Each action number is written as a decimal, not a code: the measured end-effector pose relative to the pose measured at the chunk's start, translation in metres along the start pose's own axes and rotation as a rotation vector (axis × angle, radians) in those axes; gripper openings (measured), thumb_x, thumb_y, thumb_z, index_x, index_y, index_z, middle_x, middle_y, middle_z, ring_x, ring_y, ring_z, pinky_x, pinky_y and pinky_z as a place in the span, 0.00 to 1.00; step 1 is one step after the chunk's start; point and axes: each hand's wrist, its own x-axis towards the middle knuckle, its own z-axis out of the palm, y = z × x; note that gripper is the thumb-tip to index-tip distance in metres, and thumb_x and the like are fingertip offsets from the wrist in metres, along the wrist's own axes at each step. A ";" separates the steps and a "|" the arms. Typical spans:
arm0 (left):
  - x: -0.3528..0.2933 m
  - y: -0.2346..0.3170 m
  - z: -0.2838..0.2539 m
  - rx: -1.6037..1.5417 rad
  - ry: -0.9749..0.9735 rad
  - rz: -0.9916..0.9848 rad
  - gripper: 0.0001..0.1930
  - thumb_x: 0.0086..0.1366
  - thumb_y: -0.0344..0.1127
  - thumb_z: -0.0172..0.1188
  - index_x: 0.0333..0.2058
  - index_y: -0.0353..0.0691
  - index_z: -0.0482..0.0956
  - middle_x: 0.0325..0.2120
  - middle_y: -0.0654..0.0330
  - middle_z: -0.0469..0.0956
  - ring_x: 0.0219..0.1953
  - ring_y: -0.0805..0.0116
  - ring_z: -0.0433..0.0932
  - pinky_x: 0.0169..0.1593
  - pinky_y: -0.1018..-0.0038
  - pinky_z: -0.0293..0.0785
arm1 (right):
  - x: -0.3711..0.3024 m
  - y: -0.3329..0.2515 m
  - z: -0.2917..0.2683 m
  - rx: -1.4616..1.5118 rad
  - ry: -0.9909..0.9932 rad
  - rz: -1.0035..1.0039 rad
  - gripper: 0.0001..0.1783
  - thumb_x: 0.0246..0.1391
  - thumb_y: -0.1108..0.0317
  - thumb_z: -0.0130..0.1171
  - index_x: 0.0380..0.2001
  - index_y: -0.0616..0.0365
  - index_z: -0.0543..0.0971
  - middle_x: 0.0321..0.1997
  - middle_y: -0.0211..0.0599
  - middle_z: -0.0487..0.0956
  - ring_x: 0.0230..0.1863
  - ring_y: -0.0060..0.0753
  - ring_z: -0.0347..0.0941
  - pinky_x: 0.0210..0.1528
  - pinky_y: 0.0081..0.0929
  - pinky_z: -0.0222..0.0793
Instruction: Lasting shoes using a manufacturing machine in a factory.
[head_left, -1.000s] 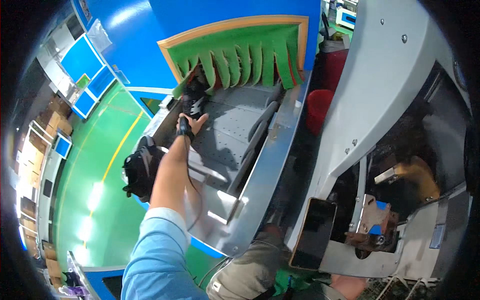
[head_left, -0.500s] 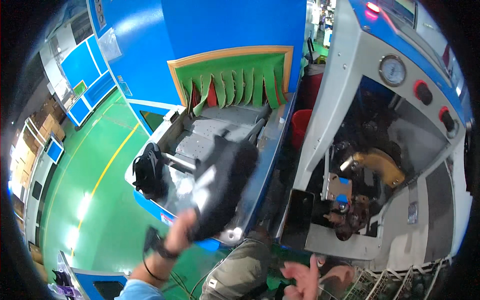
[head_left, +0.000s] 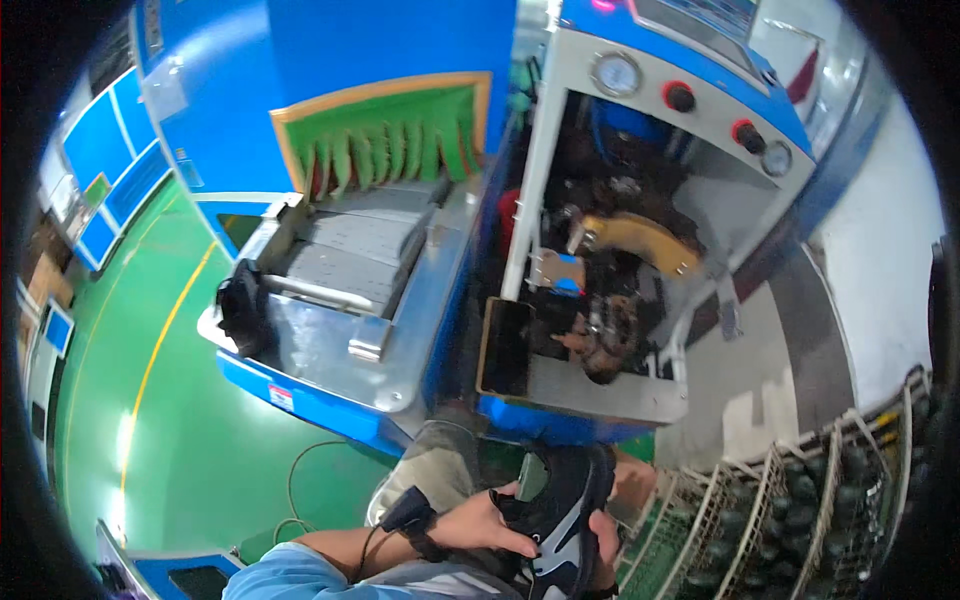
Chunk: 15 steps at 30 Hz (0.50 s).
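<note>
A black shoe [head_left: 560,510] with grey stripes is between my two hands, low in the view and close to my body. My left hand [head_left: 492,524] grips its near left side, thumb laid on the upper. On the other side my right hand [head_left: 606,538] wraps round it, with part of the hand hidden behind the shoe. Something pale green [head_left: 531,477] shows in the shoe's opening; I cannot make out what. A second dark shoe [head_left: 243,308] stands at the left front corner of the conveyor's metal end plate [head_left: 310,335].
Behind is a blue machine with a green strip curtain [head_left: 385,140] over a grey slatted conveyor [head_left: 360,235]. A pressing machine [head_left: 600,380] with a gauge and red-ringed knobs stands to the right. Wire racks [head_left: 760,510] holding dark items fill the lower right. A cable lies on the green floor.
The shoe in my left hand has come from above the conveyor end down to my body. My right hand, empty before, now holds it too. The view has swung right.
</note>
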 end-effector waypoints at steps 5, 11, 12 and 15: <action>0.037 0.021 -0.020 0.766 -0.254 0.189 0.13 0.68 0.44 0.67 0.37 0.39 0.82 0.24 0.54 0.81 0.28 0.57 0.83 0.28 0.62 0.74 | -0.006 -0.001 -0.009 0.080 0.063 -0.064 0.48 0.56 0.57 0.64 0.75 0.63 0.57 0.69 0.46 0.71 0.64 0.44 0.72 0.67 0.38 0.67; 0.026 0.057 0.016 0.279 -0.336 0.625 0.12 0.68 0.32 0.67 0.26 0.35 0.80 0.17 0.53 0.73 0.21 0.56 0.76 0.25 0.66 0.68 | 0.053 -0.103 0.021 -0.128 0.064 -0.563 0.44 0.58 0.61 0.65 0.74 0.63 0.60 0.68 0.44 0.73 0.64 0.40 0.73 0.66 0.36 0.68; 0.025 0.064 0.012 0.307 -0.200 0.538 0.12 0.68 0.32 0.67 0.26 0.35 0.80 0.17 0.54 0.74 0.21 0.59 0.76 0.26 0.66 0.69 | 0.057 -0.127 0.029 -0.453 0.049 -0.675 0.46 0.58 0.61 0.66 0.74 0.65 0.58 0.69 0.46 0.72 0.65 0.40 0.72 0.67 0.34 0.67; 0.050 0.078 -0.008 0.149 0.165 0.189 0.14 0.70 0.37 0.66 0.26 0.36 0.79 0.19 0.68 0.75 0.24 0.83 0.69 0.28 0.76 0.65 | 0.075 -0.189 0.062 -0.993 0.036 -0.725 0.48 0.57 0.66 0.67 0.75 0.69 0.54 0.69 0.50 0.71 0.65 0.33 0.70 0.67 0.28 0.64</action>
